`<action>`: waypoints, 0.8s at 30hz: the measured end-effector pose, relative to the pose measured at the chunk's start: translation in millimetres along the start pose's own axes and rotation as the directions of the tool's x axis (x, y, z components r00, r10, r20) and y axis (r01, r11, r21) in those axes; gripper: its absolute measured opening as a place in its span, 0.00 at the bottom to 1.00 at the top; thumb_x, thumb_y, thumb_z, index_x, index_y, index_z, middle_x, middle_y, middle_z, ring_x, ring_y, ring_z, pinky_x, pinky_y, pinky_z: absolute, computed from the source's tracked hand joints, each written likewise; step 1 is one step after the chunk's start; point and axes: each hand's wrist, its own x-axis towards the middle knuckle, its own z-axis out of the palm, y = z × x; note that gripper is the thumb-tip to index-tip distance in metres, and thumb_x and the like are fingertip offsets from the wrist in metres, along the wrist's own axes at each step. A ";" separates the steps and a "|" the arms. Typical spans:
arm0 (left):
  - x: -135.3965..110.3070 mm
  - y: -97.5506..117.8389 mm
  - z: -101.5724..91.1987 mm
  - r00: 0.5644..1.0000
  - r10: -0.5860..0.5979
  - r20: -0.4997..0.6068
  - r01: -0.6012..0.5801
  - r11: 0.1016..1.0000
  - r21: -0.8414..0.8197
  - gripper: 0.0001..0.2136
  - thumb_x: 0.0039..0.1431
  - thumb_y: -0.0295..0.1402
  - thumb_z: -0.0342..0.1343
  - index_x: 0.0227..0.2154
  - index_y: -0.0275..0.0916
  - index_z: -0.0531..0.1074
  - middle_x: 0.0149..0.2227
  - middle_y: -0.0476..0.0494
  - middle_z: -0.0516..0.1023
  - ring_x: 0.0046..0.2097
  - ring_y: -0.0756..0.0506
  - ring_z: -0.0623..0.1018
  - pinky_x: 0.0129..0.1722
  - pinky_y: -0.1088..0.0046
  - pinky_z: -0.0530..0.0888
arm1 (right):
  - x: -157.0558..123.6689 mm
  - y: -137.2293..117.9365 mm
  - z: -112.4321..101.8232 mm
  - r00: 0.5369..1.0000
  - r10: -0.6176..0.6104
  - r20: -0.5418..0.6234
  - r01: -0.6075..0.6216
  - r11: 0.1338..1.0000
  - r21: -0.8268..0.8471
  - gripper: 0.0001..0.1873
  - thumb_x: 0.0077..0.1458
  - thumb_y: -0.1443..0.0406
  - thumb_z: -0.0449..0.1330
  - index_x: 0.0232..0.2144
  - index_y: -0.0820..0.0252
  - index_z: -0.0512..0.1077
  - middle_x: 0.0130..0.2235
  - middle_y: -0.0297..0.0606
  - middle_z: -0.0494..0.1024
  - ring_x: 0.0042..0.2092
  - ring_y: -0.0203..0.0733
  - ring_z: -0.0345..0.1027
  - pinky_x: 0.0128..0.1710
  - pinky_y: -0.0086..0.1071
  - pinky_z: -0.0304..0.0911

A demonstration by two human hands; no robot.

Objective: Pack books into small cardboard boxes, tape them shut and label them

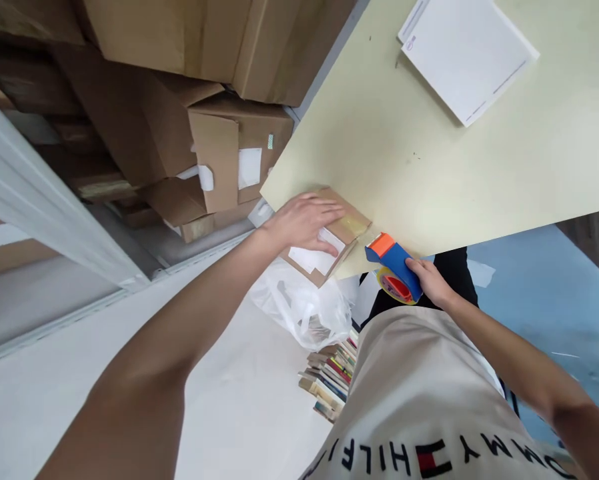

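A small brown cardboard parcel (347, 223) with a white label lies at the near corner of a pale yellow table (429, 167). My left hand (304, 220) rests flat on top of the parcel, fingers stretched out. Just to its right, my right hand (432, 280) grips the handle of a blue and orange tape dispenser (392, 263) with a yellow-rimmed roll, held at the table's edge close to the parcel's taped end.
A stack of white sheets (467, 57) lies at the far side of the table. Large cardboard boxes (189, 107) are piled to the left. A white plastic bag (304, 310) and a row of books (332, 377) sit on the floor below the table.
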 end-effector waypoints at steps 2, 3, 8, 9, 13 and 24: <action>-2.8 -12.2 2.2 0.993 -0.065 -0.100 0.062 0.997 -0.034 0.35 0.41 0.53 0.66 0.55 0.48 0.71 0.59 0.43 0.72 0.62 0.34 0.67 0.61 0.60 0.60 | 6.9 -18.3 1.7 1.000 -0.024 0.007 0.024 1.000 -0.001 0.27 0.48 0.41 0.59 0.25 0.59 0.76 0.27 0.38 0.80 0.30 0.45 0.72 0.32 0.36 0.67; -5.2 -17.9 3.1 0.980 -0.119 -0.160 0.111 0.992 -0.059 0.34 0.41 0.52 0.66 0.54 0.49 0.72 0.58 0.45 0.73 0.61 0.35 0.68 0.60 0.60 0.62 | 12.6 -30.4 3.1 0.999 -0.048 -0.002 0.048 0.999 -0.001 0.25 0.50 0.43 0.58 0.28 0.59 0.76 0.29 0.38 0.81 0.33 0.47 0.73 0.34 0.37 0.69; -17.8 -29.8 15.8 0.758 -0.455 -0.468 0.355 0.889 -0.288 0.31 0.52 0.50 0.61 0.57 0.43 0.69 0.56 0.44 0.74 0.57 0.38 0.71 0.57 0.63 0.66 | 53.8 -112.7 16.5 0.984 -0.174 0.031 0.175 0.984 -0.031 0.17 0.58 0.52 0.55 0.39 0.57 0.74 0.37 0.37 0.81 0.42 0.47 0.75 0.46 0.40 0.71; -17.9 -27.6 19.6 0.701 -0.480 -0.527 0.352 0.876 -0.330 0.31 0.55 0.49 0.59 0.59 0.40 0.66 0.58 0.42 0.72 0.58 0.38 0.70 0.57 0.64 0.66 | 60.7 -129.9 20.3 0.983 -0.166 0.078 0.171 0.983 -0.066 0.16 0.59 0.53 0.53 0.39 0.57 0.73 0.37 0.37 0.81 0.43 0.46 0.75 0.46 0.40 0.71; -10.8 -13.6 31.3 0.616 -0.393 -0.683 0.204 0.917 -0.344 0.28 0.64 0.44 0.47 0.65 0.41 0.56 0.64 0.39 0.64 0.63 0.39 0.65 0.56 0.66 0.66 | 72.2 -179.7 33.8 0.979 -0.144 0.142 0.176 0.953 -0.245 0.11 0.59 0.55 0.55 0.39 0.54 0.69 0.37 0.35 0.79 0.41 0.43 0.75 0.44 0.40 0.73; -2.5 -11.8 39.8 0.567 -0.434 -0.701 0.184 0.895 -0.405 0.22 0.66 0.46 0.42 0.57 0.41 0.64 0.56 0.38 0.72 0.56 0.37 0.72 0.51 0.62 0.66 | 33.9 -177.5 25.1 0.935 -0.259 0.244 0.355 0.719 -0.598 0.38 0.44 0.67 0.66 0.59 0.47 0.65 0.48 0.37 0.78 0.47 0.50 0.72 0.42 0.43 0.71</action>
